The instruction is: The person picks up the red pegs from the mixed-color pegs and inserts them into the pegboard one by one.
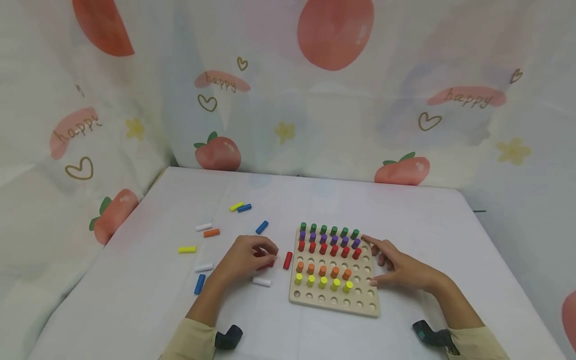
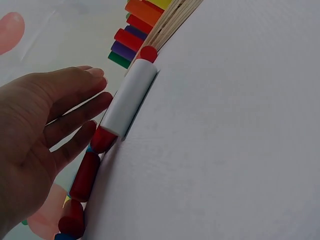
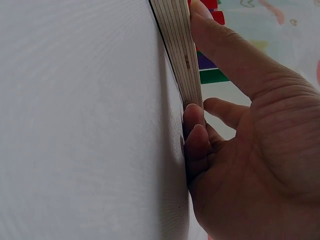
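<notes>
On the table lies a wooden pegboard [image 1: 333,303] with green, purple, red, orange and yellow pegs standing in rows. My left hand [image 1: 247,255] is left of the board, its fingers loosely bent over red pegs. In the left wrist view a gap shows between its thumb and fingers; the fingertips are close to a red peg [image 2: 85,177] and a white peg [image 2: 130,97]. Another red peg [image 1: 288,260] lies between that hand and the board. My right hand [image 1: 402,267] rests against the board's right edge, thumb and forefinger spread along it, other fingers bent against its side [image 3: 177,50].
Loose pegs lie scattered at the left: yellow [image 1: 187,249], orange [image 1: 211,232], white [image 1: 204,267] and blue [image 1: 200,284] ones. Farther back are a blue peg [image 1: 262,227] and a yellow peg [image 1: 236,206] touching another blue one. A printed cloth [image 1: 270,100] hangs behind the table.
</notes>
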Available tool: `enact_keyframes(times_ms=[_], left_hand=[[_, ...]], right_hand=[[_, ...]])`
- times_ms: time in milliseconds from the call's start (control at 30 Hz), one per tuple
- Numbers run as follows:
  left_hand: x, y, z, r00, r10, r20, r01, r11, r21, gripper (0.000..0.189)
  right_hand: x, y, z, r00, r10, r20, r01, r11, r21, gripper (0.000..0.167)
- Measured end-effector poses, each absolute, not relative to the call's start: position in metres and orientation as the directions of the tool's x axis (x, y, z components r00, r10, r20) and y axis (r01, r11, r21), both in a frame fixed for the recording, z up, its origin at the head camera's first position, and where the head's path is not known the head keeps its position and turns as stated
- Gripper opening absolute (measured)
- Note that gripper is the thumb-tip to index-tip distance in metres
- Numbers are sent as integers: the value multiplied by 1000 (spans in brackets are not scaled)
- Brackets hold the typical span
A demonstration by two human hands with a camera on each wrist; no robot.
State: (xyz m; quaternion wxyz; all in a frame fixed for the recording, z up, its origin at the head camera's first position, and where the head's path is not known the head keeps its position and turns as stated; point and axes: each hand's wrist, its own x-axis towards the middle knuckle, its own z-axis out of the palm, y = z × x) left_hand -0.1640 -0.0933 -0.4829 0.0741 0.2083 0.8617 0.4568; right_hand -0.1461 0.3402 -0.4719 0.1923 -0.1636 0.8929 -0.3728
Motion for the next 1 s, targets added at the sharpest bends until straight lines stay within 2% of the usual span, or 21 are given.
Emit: enact_keyframes(times_ms=[333,600,833,1000], left_hand=[[-172,-108,-480,-930,350,109,300,555,776,16],[-173,-123,-484,-947,312,82,259,584,770,17],[-170,-140,-487,-968,250,32,175,573,801,19],[-168,-155,-491,-966,255,41,185,572,800,21]], right_hand=[[-146,345,-467,-881,-430,-197,-160,662,-732,104],[-146,344,-470,-882,-428,-197,-159,665,-730,104],[-146,341,-473,-874,-442,-205,-158,655,-739,102],[-146,340,-473,-870,-446,-209,-158,655,-739,101]])
